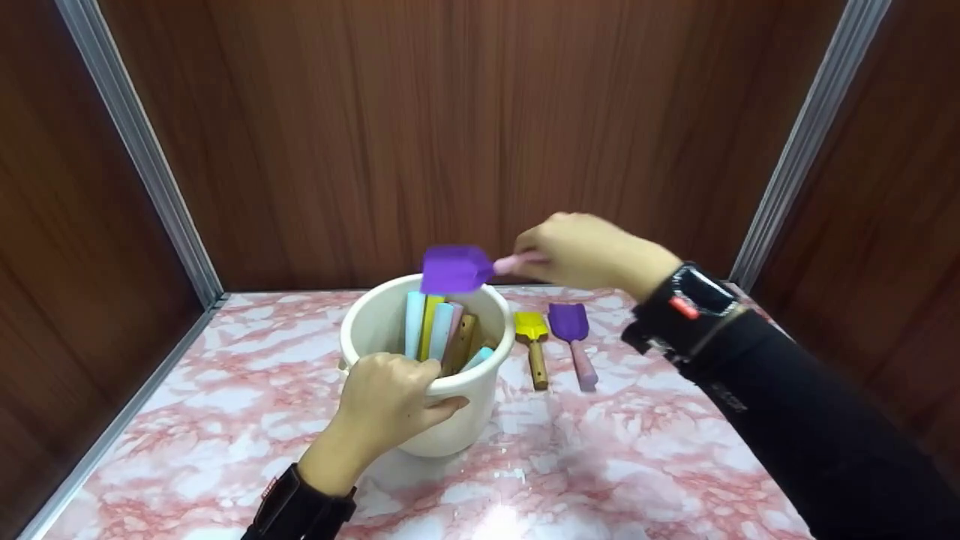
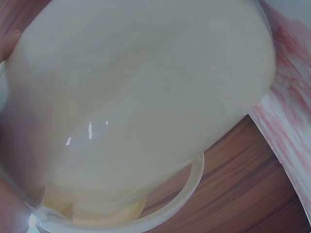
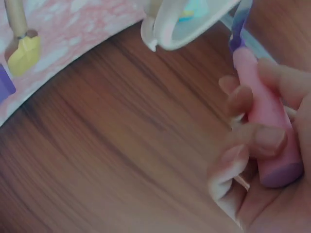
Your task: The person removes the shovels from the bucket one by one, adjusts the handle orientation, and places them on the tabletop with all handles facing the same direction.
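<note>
A white bucket [image 1: 457,409] stands on the table, with several handles in light blue, yellow, pink and brown [image 1: 441,334] sticking up inside it. My left hand [image 1: 394,401] grips the near rim, fingers over the edge and thumb along the outer wall. The bucket's wall [image 2: 160,97] fills most of the left wrist view. My right hand [image 1: 581,251] holds a purple shovel [image 1: 454,270] by its pink handle [image 3: 269,116]. The purple blade is over the bucket's far rim, pointing left. In the right wrist view the fingers wrap round the handle.
To the right of the bucket lie a yellow shovel [image 1: 534,345] with a brown handle and another purple shovel [image 1: 574,341] with a pink handle. Wood-patterned panels [image 1: 450,135] enclose the pink marbled table [image 1: 637,450] at the back and sides.
</note>
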The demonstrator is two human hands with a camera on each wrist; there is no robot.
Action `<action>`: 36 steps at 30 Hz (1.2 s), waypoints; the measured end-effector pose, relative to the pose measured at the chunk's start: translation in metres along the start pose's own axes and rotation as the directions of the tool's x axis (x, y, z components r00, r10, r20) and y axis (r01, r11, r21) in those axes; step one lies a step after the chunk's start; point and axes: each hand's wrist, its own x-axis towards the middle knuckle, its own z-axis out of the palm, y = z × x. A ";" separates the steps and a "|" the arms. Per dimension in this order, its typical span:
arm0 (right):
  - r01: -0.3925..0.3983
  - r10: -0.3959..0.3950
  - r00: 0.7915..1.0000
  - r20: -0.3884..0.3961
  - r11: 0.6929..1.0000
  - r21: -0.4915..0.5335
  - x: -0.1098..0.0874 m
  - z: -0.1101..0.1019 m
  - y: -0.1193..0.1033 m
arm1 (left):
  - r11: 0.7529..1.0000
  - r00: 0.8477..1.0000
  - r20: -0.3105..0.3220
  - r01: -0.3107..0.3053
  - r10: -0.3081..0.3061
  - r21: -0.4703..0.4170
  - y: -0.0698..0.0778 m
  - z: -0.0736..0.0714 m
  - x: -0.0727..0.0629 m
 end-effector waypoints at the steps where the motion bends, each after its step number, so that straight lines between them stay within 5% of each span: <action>1: -0.014 0.014 0.999 -0.038 1.000 0.007 -0.004 -0.001 0.005 | 1.000 1.000 -0.004 -0.003 0.003 -0.002 0.000 0.000 0.000; 8: -0.204 0.224 0.953 -0.202 0.972 0.115 -0.031 0.016 0.033 | 1.000 1.000 -0.009 -0.002 0.002 -0.018 -0.001 0.002 0.003; 13: -0.312 0.382 0.879 -0.286 0.914 0.260 -0.054 0.052 0.049 | 1.000 1.000 0.013 -0.001 0.002 -0.031 0.000 0.001 0.000; 17: -0.389 0.513 0.804 -0.300 0.836 0.386 -0.068 0.080 0.059 | 0.999 1.000 0.021 0.005 -0.004 -0.033 0.000 -0.004 -0.003; 21: -0.452 0.607 0.752 -0.256 0.758 0.469 -0.080 0.099 0.066 | 1.000 1.000 0.022 0.022 -0.021 -0.015 -0.001 -0.010 -0.004; 30: -0.556 0.713 0.685 -0.147 0.642 0.528 -0.105 0.133 0.090 | 1.000 0.999 0.040 0.013 -0.013 0.008 -0.002 -0.010 -0.005; 36: -0.648 0.737 0.675 -0.011 0.600 0.470 -0.114 0.147 0.105 | 1.000 0.998 0.053 0.021 -0.021 0.005 -0.003 -0.010 -0.006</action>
